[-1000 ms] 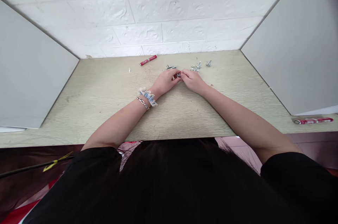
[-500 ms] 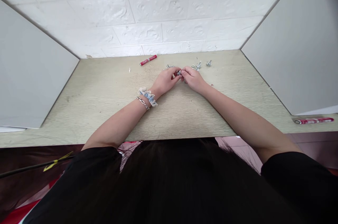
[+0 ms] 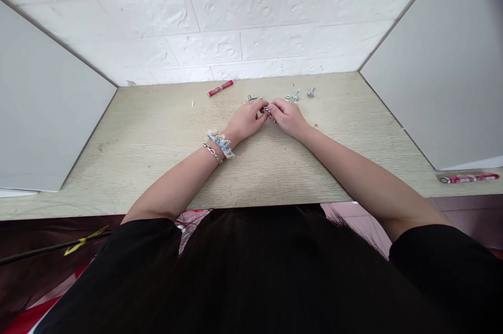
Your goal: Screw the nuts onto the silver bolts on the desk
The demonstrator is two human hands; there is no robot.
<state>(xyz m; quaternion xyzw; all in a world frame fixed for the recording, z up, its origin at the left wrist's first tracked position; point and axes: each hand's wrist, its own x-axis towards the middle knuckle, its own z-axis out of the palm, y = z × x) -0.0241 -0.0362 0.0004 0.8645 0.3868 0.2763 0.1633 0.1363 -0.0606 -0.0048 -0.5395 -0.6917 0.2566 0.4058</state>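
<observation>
Over the middle of the table, my left hand (image 3: 247, 118) and my right hand (image 3: 290, 117) meet at the fingertips. Between them is a small silvery bolt (image 3: 266, 109), partly covered by the fingers. My left thumb and forefinger pinch one end of it, and the right fingers close round the other. Whether a nut sits on it is too small to tell. Just beyond my left hand lies another metal bolt (image 3: 252, 98). Past the right hand are several loose bolts (image 3: 296, 95) and a nut (image 3: 288, 97), with one more bolt (image 3: 312, 92) further right.
A red marker-like tube (image 3: 220, 88) lies near the white brick wall (image 3: 220, 51). Another red tube (image 3: 469, 178) is at the right front edge. Grey panels stand on the left (image 3: 47, 103) and right (image 3: 440, 72) of the wooden table (image 3: 157, 155). A white scrap (image 3: 193, 103) lies at left.
Both hands stay together on the bolt, with only a slight shift of the fingers. The view has moved a little; the loose hardware lies as before.
</observation>
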